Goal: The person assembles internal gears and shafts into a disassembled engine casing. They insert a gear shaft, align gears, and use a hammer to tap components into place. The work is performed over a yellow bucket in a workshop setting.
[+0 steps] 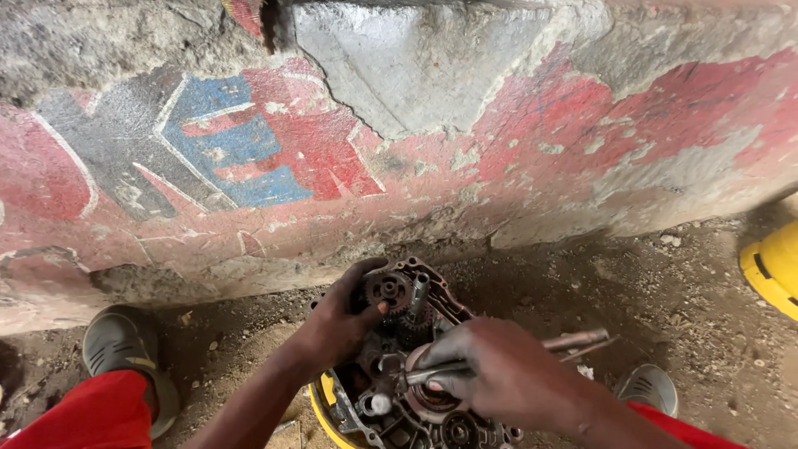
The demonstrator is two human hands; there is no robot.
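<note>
An open, greasy engine case (439,293) with gears and shafts inside sits on the dirt ground between my feet, resting on a yellow container (326,414). My left hand (341,320) grips a dark toothed gear (387,290) at the case's upper left. An upright steel shaft (418,293) stands just right of that gear. My right hand (499,370) is closed on a long metal rod-like tool (573,341) that lies across the case and sticks out to the right.
A cracked concrete wall (399,133) with peeling red, blue and grey paint rises right behind the case. My grey shoes (125,345) (650,387) flank it on the dirt, red trousers (83,411) at the bottom left. A yellow object (773,266) lies at the right edge.
</note>
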